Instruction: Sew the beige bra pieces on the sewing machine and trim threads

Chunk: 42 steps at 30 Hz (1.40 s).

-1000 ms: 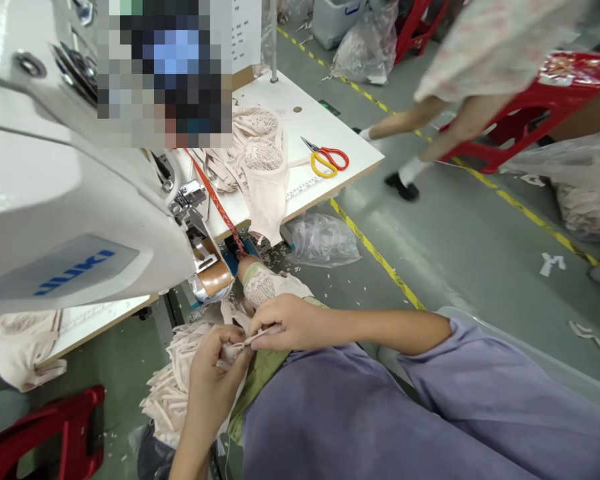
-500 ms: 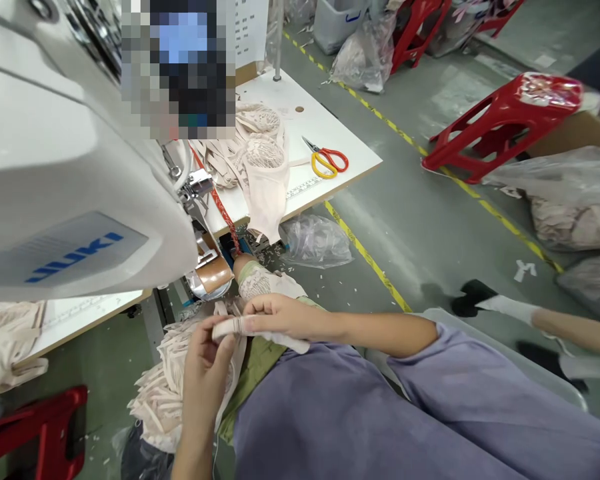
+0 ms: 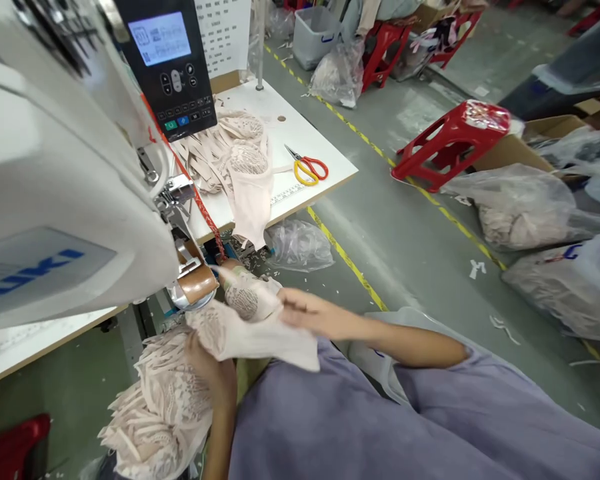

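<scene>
A beige lace bra (image 3: 260, 340) is spread over my lap, its cup to the left and its smooth wing reaching right. My left hand (image 3: 207, 363) is closed on the cup's lower edge, its fingers partly hidden behind the fabric. My right hand (image 3: 320, 315) is beside the wing's upper edge, smeared by motion; whether its fingers grip the cloth does not show. Another lace-cupped piece (image 3: 245, 300) lies over my knee, just beyond. Left of my hands hangs a heap of beige bras (image 3: 163, 407).
A white sewing machine (image 3: 70, 220) with a control panel (image 3: 173, 83) stands at left. On the white table (image 3: 310, 137) are scissors (image 3: 310, 170) and more beige bras (image 3: 247, 167). A red stool (image 3: 453, 143) and plastic bags (image 3: 520, 207) are on the floor at right.
The beige piece, earlier folded narrow between both hands, is now spread open with its cup showing. My right hand has shifted slightly right. The view has turned, moving the surroundings left.
</scene>
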Each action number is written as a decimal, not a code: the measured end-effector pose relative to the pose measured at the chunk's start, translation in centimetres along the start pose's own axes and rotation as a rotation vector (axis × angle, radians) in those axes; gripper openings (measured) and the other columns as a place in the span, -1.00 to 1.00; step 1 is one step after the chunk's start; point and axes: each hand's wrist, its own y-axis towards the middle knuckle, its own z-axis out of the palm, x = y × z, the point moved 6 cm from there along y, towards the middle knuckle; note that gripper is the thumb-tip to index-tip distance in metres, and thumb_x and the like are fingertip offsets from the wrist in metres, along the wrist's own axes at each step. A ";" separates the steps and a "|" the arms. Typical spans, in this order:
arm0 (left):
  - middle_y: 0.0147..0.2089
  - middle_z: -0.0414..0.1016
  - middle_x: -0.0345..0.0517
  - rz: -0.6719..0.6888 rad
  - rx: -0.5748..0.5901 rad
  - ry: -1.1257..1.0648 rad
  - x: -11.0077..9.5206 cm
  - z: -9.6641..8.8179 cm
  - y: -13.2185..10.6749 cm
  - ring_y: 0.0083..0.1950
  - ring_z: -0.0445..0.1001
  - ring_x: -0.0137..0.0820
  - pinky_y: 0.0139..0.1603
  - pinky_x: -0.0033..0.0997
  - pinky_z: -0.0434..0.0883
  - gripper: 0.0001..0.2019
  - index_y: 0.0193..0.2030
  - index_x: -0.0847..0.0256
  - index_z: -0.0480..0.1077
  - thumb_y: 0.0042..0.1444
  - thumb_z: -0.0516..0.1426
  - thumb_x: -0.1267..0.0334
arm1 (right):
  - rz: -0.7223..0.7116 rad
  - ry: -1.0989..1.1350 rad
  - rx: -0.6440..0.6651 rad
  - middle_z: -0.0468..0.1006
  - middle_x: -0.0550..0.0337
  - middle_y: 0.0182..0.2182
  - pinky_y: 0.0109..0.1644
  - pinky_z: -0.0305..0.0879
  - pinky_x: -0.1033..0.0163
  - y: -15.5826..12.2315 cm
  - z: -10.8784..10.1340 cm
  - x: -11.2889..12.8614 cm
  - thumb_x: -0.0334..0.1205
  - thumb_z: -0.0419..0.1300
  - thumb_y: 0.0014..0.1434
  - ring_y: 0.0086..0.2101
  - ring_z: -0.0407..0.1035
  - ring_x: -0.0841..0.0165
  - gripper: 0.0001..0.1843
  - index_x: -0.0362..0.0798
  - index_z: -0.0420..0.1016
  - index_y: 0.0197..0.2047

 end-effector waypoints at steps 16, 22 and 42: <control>0.21 0.37 0.05 -0.247 -0.008 0.353 3.9 8.6 4.5 0.18 0.40 -0.15 0.17 0.08 0.39 -0.60 0.21 0.21 0.32 0.28 0.15 0.14 | 0.319 -0.631 -0.898 0.52 0.05 -0.26 -0.07 0.37 0.06 -1.0 -19.5 -17.0 -0.06 0.19 0.26 -0.24 0.42 0.25 -0.69 -0.16 0.45 -0.11; 0.13 0.37 0.22 -0.156 0.053 0.306 -0.3 9.9 5.3 0.18 0.35 -0.03 0.19 0.06 0.30 -0.47 0.33 0.24 0.25 0.18 0.09 0.39 | -0.068 -0.689 -0.913 0.46 -0.08 -0.03 0.09 0.33 0.04 1.8 -15.3 -9.6 0.01 0.11 0.26 -0.06 0.40 0.18 -0.59 -0.09 0.37 0.05; -0.04 0.53 0.18 -0.214 0.044 -0.202 0.0 1.1 3.3 -0.03 0.54 -0.10 -0.01 -0.06 0.49 -0.51 -0.04 0.26 0.46 0.15 0.08 -0.15 | -0.211 0.257 -0.660 0.58 0.06 -0.42 -0.11 0.43 0.13 19.3 -24.9 15.2 -0.04 0.23 0.22 -0.24 0.49 0.22 -0.66 -0.20 0.46 -0.19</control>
